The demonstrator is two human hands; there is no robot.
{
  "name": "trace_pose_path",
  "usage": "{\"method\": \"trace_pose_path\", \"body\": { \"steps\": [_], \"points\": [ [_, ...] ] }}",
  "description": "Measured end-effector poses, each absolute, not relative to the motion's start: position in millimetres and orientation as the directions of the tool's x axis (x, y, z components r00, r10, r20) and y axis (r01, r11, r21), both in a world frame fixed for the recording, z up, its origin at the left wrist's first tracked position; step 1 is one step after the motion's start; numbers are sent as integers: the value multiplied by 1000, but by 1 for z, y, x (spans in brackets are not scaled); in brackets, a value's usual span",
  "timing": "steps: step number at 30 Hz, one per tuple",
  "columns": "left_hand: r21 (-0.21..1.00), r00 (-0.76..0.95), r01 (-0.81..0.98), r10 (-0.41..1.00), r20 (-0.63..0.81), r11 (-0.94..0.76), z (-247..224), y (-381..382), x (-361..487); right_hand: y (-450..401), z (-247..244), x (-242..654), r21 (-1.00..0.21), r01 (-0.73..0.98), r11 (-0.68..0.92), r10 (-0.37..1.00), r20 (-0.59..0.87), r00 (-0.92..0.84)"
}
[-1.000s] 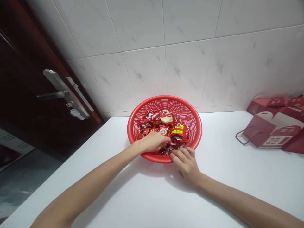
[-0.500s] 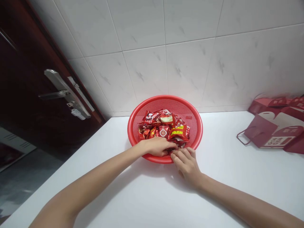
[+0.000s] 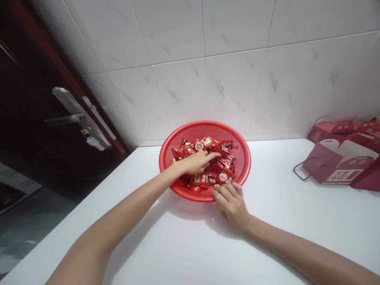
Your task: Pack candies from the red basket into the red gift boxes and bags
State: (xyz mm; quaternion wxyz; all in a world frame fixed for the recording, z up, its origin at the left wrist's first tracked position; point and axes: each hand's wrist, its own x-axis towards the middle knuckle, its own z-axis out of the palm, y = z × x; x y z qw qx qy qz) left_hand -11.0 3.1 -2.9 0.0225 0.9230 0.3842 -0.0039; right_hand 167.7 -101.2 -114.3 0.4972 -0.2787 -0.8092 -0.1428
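Observation:
A round red plastic basket [image 3: 245, 158] with perforated sides stands on the white table against the wall. Inside lie several red wrapped packets [image 3: 206, 179], some with gold or white print. My left hand [image 3: 198, 161] reaches over the left rim onto the packets, its fingers apart and pointing right; nothing shows held in it. On the near right rim, my right hand [image 3: 233, 204] has its fingers bent over the edge, closed on the basket, its thumb outside.
Dark red paper boxes with cord handles [image 3: 319, 160] stand at the right on the white table [image 3: 184, 245]. Behind is a tiled wall [image 3: 178, 91]. To the left is a dark door [image 3: 26, 99] with a metal handle.
My left hand has moved up and away from the basket's near side toward its middle, and its fingers have spread. The packets lie in a different arrangement. My right hand has stayed on the rim.

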Motion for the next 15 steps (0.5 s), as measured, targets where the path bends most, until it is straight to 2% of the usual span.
{"method": "trace_pose_path", "body": {
  "steps": [3,10,15],
  "points": [
    [47,639,766,768,43,-641,-1,20,-15,-100,-113,167,-54,584,810,304,890,-339],
    [25,550,833,832,76,-553,-1,25,-17,-100,-112,165,-34,593,804,290,893,-343],
    [128,583,798,808,80,-589,-4,21,-17,-106,-114,165,2,609,793,272,894,-357]
  ]
}}
